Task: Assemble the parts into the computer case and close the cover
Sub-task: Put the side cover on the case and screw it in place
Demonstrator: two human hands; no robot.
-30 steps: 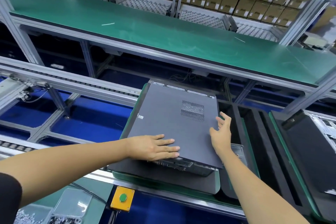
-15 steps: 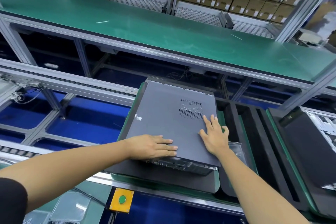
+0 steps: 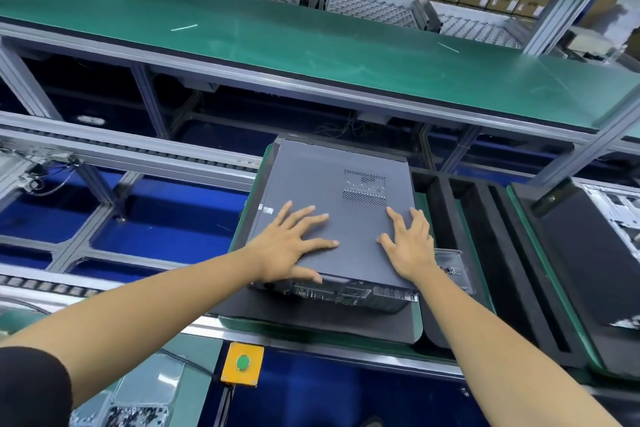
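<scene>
The flat dark-grey metal cover lies on top of the black computer case, whose port-studded end faces the person. The case sits on a dark foam pad on a green-edged pallet on the conveyor line. Both hands lie palm-down on the cover's near half — the left hand and the right hand, each grip fully spread, fingers straight, holding nothing. A perforated vent patch lies just beyond the right fingertips. Below the pallet's near edge — a yellow box with a green button. Beyond, a long green counter spans the frame.
</scene>
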